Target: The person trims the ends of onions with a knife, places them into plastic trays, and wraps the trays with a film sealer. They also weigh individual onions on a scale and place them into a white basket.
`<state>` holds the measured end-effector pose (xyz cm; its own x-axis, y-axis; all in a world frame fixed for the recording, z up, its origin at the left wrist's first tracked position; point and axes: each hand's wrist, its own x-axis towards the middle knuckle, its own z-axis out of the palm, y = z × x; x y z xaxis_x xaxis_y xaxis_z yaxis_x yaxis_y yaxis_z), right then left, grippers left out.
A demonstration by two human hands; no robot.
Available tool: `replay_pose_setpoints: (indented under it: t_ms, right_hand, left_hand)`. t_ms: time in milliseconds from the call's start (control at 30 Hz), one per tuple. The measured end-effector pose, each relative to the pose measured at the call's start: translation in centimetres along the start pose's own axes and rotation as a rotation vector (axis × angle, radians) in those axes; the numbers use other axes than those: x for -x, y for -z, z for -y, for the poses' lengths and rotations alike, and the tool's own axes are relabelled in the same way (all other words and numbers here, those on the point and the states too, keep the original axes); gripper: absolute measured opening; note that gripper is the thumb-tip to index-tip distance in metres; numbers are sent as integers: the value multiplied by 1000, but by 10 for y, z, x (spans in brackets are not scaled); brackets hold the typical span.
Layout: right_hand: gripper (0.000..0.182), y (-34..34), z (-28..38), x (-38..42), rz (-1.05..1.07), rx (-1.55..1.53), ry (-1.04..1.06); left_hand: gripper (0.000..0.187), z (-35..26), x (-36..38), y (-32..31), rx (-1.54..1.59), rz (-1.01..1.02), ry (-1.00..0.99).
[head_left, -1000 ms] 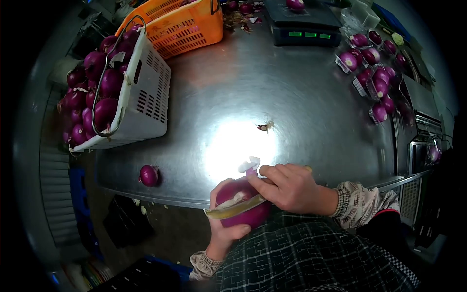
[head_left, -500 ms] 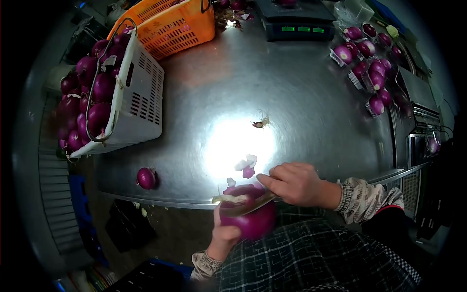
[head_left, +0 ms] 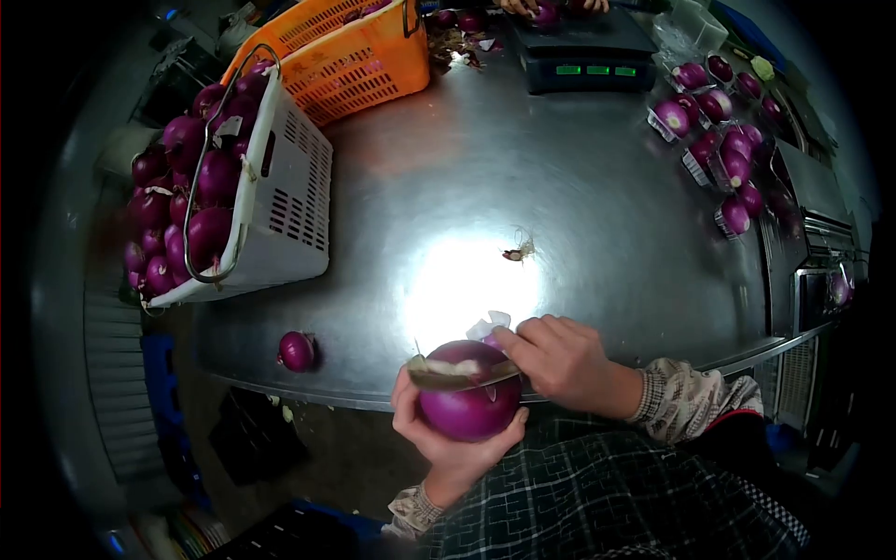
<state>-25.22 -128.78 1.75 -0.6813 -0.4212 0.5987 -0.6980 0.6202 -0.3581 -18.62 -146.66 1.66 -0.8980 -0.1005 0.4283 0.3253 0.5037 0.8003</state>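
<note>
My left hand point(head_left: 453, 457) is wrapped round the underside of a large purple onion point(head_left: 471, 411), just over the table's front edge. A knife point(head_left: 462, 381) lies across the top of the onion, its blade crossing pale peeled skin. My right hand point(head_left: 560, 359) is closed at the right end of the knife, its handle hidden by the fingers. Bits of peel point(head_left: 489, 325) are on the table just behind the onion. To the left a single purple onion point(head_left: 297, 351) rests on the metal table point(head_left: 401, 196).
A white basket point(head_left: 289, 201) full of onions stands at the left, an orange basket point(head_left: 359, 61) behind it. At the back, another person's hands point(head_left: 597, 5) are over a scale point(head_left: 588, 56). Packed onions point(head_left: 733, 154) lie at the right. Root scraps point(head_left: 516, 252) lie mid-table.
My left hand has turned so its fingers cup the onion from below on both sides. The other person's hands have appeared over the scale. The whole view has shifted slightly.
</note>
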Motion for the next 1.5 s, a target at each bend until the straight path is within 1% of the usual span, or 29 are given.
replay_pose_setpoints:
  t_ms: [100,200,233,333,367,467,500,600,633,700,733,800,833,900,933,967,1000,1067,1100,1133,1200,1233,1267,1333,1367,1400,1433,1467,1500]
  right_hand:
    - [22,-1,-21,29,91,90,-38]
    - [22,1,-16,10,-9,44,-81]
    - [23,7,-16,1,18,13,-61]
    - [23,-1,-18,2,28,-20,-17]
    - [23,-5,-18,4,12,-22,-2]
    - [23,-12,-14,6,-6,-48,20]
    - [23,-11,-14,4,-3,-64,22]
    - [25,-7,-13,-3,10,-147,55]
    - [25,-6,-14,-5,15,-181,70]
    - [29,-6,-13,-7,20,-229,97]
    - [31,-6,-13,-6,20,-255,111]
    - [33,-30,-38,34,159,-247,1]
    - [34,-38,-52,44,226,-233,-37]
    - [38,-31,-54,35,127,-284,-79]
    - [40,-26,-43,36,80,-326,-126]
    - [39,-16,-39,26,72,-362,-258]
    - [37,-11,-40,17,100,-464,-276]
    - [36,3,-33,13,164,-640,-326]
    - [44,17,-25,7,330,-857,-539]
    - [59,10,-27,17,341,-854,-476]
    - [75,2,-30,31,236,-859,-532]
    - [70,-2,-36,38,184,-952,-662]
    - [67,-5,-41,46,114,-1046,-790]
    - [56,6,-57,61,15,-1234,-1118]
    - [52,8,-68,76,-52,-1349,-1174]
    - [48,8,-82,94,-129,-1466,-1226]
    - [46,6,-91,105,-231,-1575,-1269]
    - [43,6,-95,111,-228,-1473,-1348]
    - [41,14,-99,118,-270,-1351,-1426]
  left_hand:
    - [106,1,-8,7,-143,-38,-52]
    - [107,15,-8,5,-123,-16,43]
    - [104,13,-11,5,-136,-26,18]
    - [100,6,-18,17,331,127,286]
    - [94,-9,-27,19,597,173,522]
    - [98,9,-15,16,1130,226,851]
    - [101,6,-13,16,1076,234,893]
    - [102,17,-3,11,1398,228,1016]
    - [109,28,6,11,1707,327,1018]
    - [115,33,0,1,1968,578,998]
    - [116,37,2,-4,2074,664,966]
    - [118,45,6,-15,2259,863,898]
    - [119,52,10,-19,2205,931,834]
    - [122,32,7,-17,2325,759,986]
    - [121,38,7,-14,2225,764,1062]
    - [118,38,6,-11,2153,726,1095]
    - [114,38,2,-11,2084,711,1100]
    - [101,33,-7,-7,1656,563,1127]
    - [95,31,-12,-10,1450,480,1124]
    - [88,29,-19,-19,1294,482,1114]
    - [74,25,-33,-39,985,453,1065]
    - [61,30,-32,-47,972,451,1027]
    - [62,34,-33,-55,997,503,1017]
    - [63,29,-45,-65,862,711,982]
    - [59,36,-47,-74,761,777,927]
    - [57,48,-45,-89,583,762,765]
    - [56,69,-42,-105,292,647,532]
    - [56,81,-43,-122,35,533,270]
    - [62,83,-58,-134,46,493,35]
